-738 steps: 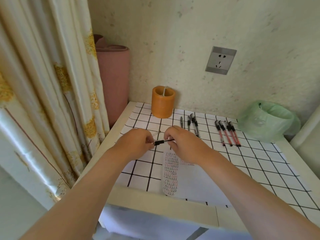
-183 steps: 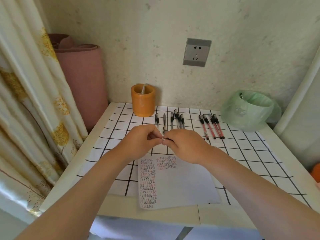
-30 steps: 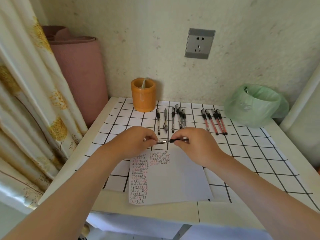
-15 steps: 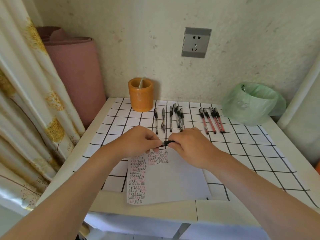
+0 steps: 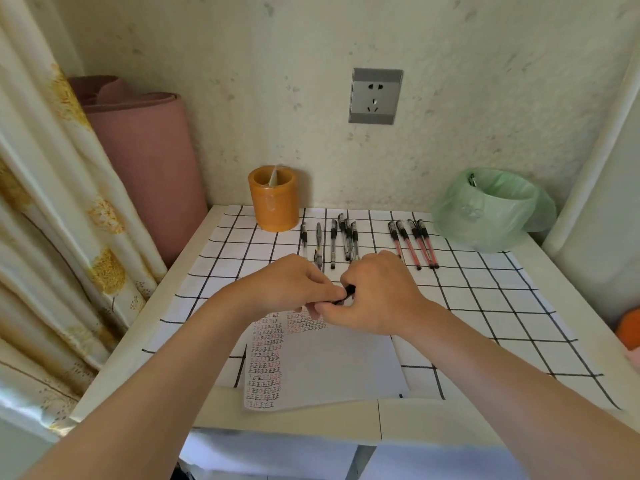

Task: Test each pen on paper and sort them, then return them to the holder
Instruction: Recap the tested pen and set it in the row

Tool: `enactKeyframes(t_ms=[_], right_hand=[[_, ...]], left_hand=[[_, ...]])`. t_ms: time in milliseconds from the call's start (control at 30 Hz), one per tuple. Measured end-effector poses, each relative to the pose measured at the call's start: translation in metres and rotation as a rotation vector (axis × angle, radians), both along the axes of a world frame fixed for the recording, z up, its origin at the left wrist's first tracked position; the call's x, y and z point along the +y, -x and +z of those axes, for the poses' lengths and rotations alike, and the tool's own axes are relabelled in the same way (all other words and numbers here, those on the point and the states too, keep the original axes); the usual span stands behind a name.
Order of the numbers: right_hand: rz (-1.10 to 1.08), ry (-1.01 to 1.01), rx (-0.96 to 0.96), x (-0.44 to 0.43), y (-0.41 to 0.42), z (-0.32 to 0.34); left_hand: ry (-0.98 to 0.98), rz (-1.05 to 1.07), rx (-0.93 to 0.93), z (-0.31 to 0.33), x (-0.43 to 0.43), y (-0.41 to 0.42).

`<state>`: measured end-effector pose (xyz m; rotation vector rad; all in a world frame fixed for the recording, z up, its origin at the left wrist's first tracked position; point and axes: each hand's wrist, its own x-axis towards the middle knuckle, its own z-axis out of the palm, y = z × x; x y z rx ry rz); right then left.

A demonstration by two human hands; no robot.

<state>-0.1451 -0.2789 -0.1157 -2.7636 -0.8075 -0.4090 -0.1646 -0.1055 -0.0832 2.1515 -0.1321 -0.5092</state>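
Observation:
My left hand (image 5: 287, 285) and my right hand (image 5: 377, 296) meet above the top edge of the white paper (image 5: 332, 362), which carries columns of small written marks. Between their fingertips they pinch one black pen (image 5: 344, 295); only its dark end shows. Behind the hands, several black pens (image 5: 332, 242) lie in a row on the checked cloth. A second row of several red pens (image 5: 414, 242) lies to their right. The orange holder (image 5: 273, 199) stands at the back near the wall with one pale item inside.
A green-bagged bin (image 5: 491, 206) sits at the back right. A pink rolled mat (image 5: 145, 161) leans in the left corner beside a curtain (image 5: 52, 220). The white checked cloth (image 5: 485, 306) covers the table. An orange object (image 5: 630, 327) shows at the right edge.
One second ago my hands were apart with the pen stretched between them; now they have closed together on it. Before that, the black row gained more pens.

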Motion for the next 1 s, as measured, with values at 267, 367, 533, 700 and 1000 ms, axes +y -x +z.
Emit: enactKeyframes(t_ms=[267, 367, 533, 700, 1000], right_hand=[[0.049, -0.203, 0.269, -0.03, -0.02, -0.008], [-0.031, -0.26, 0.273, -0.037, -0.033, -0.008], [-0.319, -0.307, 0.28, -0.039, -0.053, -0.003], [-0.527, -0.335, 0.379, -0.034, -0.071, -0.013], [-0.511, -0.26, 0.435, -0.01, -0.091, -0.036]], left_hand=[[-0.052, 0.344, -0.273, 0.002, 0.005, -0.021], [0.096, 0.483, -0.321, -0.006, -0.002, -0.036], [-0.085, 0.44, -0.429, -0.029, -0.012, -0.059], [-0.622, 0.259, -0.378, -0.057, -0.005, -0.069], [-0.647, 0.076, -0.389, -0.069, 0.006, -0.072]])
